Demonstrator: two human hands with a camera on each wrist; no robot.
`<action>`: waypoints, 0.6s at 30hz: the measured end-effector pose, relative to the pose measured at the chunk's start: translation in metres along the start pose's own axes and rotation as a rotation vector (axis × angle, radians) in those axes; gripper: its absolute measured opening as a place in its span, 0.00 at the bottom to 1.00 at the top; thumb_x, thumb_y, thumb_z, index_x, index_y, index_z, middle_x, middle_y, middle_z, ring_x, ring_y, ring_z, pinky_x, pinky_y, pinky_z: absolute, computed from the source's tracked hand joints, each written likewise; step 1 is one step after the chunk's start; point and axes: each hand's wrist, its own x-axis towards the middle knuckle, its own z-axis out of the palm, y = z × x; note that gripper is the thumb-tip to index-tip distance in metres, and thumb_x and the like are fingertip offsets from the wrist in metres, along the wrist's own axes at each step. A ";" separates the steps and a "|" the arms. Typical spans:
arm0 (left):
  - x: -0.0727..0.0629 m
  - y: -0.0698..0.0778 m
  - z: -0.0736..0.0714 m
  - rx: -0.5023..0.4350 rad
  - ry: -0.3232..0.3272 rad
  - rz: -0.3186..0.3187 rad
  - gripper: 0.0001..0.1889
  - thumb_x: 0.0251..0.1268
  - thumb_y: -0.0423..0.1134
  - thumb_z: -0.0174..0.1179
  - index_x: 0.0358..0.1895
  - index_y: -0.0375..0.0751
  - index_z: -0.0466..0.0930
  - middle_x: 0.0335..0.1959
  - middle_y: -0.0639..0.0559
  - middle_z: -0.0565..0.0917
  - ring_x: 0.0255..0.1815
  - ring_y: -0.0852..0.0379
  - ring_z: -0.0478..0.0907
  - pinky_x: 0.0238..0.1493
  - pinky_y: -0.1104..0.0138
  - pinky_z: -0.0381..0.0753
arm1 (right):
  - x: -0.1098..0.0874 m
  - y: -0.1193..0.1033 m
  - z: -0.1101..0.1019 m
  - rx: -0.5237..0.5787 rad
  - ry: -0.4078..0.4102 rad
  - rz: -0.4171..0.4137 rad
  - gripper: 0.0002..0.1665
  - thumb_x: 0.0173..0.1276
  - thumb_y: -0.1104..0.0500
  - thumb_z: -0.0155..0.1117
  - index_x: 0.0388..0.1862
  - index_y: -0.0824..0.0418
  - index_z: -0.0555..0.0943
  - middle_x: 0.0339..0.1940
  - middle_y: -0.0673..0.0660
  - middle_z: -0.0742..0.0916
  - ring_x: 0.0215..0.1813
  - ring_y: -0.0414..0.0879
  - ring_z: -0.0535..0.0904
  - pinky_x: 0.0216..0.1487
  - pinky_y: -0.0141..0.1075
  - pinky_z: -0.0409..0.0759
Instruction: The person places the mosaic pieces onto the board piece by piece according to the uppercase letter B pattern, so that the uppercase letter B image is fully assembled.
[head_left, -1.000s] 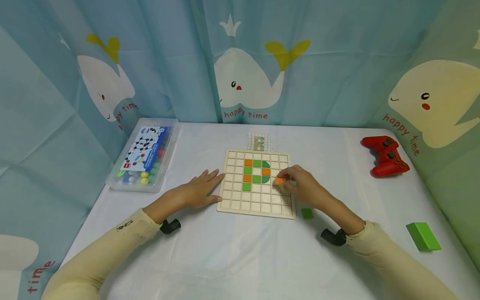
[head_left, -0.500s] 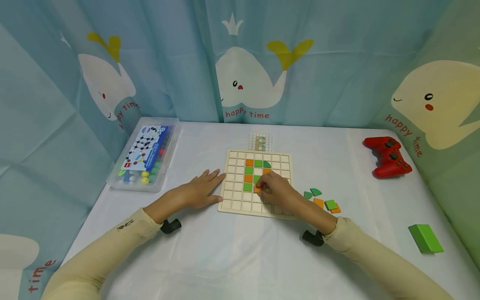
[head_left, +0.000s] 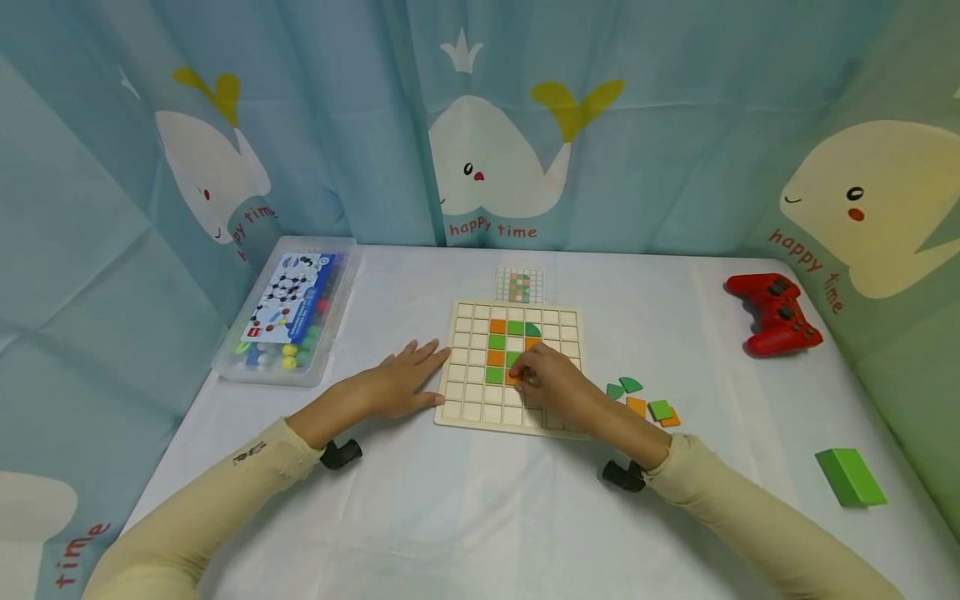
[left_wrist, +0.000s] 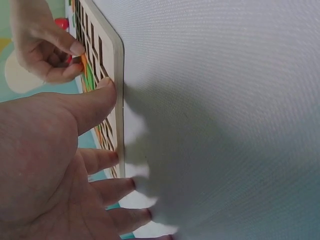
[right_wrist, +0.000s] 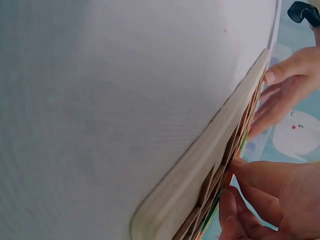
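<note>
A wooden grid board point(head_left: 465, 413) lies on the table with orange, green and dark-green tiles in several of its cells. My left hand point(head_left: 401, 379) is spread flat, its thumb and fingers touching the board's left edge. In the left wrist view, the left thumb point(left_wrist: 97, 102) rests on the board's rim. My right hand point(head_left: 551, 379) pinches an orange square tile point(head_left: 512, 380) at the cell right of the lowest green square point(head_left: 494, 375). The right wrist view shows thumb and fingertips at that tile, low against the grid. The right hand covers part of the pattern.
Behind the board lies a pattern card point(head_left: 520, 285). Loose tiles point(head_left: 636, 406) lie right of the board beside the right forearm. A clear box of coloured beads point(head_left: 288, 312) is at the left, a red game controller point(head_left: 772, 313) and a green block point(head_left: 851, 477) at the right.
My right hand has moved left across the board with the orange tile, down to the cell beside the lowest green square. Loose tiles at the right came into view. The left hand stays put.
</note>
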 end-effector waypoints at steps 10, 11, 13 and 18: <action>-0.003 0.002 -0.001 0.002 0.005 0.008 0.44 0.81 0.58 0.56 0.88 0.47 0.45 0.88 0.41 0.46 0.87 0.32 0.41 0.80 0.33 0.51 | -0.009 0.006 -0.018 -0.042 0.030 -0.035 0.08 0.73 0.65 0.71 0.49 0.62 0.89 0.51 0.58 0.84 0.53 0.52 0.80 0.54 0.47 0.82; -0.003 0.003 -0.001 0.004 0.005 0.006 0.44 0.81 0.58 0.56 0.88 0.47 0.45 0.88 0.41 0.46 0.87 0.32 0.41 0.80 0.33 0.51 | -0.012 0.010 -0.023 -0.029 0.032 -0.025 0.08 0.74 0.65 0.70 0.50 0.63 0.88 0.52 0.59 0.84 0.54 0.54 0.80 0.55 0.48 0.82; -0.002 0.003 0.000 0.008 0.008 0.004 0.44 0.81 0.58 0.56 0.88 0.46 0.46 0.88 0.41 0.47 0.87 0.31 0.42 0.80 0.33 0.51 | -0.019 0.020 -0.034 -0.014 0.036 0.011 0.10 0.75 0.66 0.67 0.53 0.64 0.86 0.55 0.61 0.83 0.55 0.56 0.80 0.56 0.51 0.82; -0.001 0.002 0.000 0.014 0.009 0.005 0.43 0.81 0.58 0.56 0.88 0.46 0.46 0.88 0.41 0.47 0.87 0.31 0.42 0.80 0.33 0.52 | -0.039 0.049 -0.062 0.011 0.055 0.137 0.15 0.77 0.64 0.66 0.60 0.67 0.82 0.58 0.67 0.80 0.59 0.62 0.78 0.60 0.57 0.80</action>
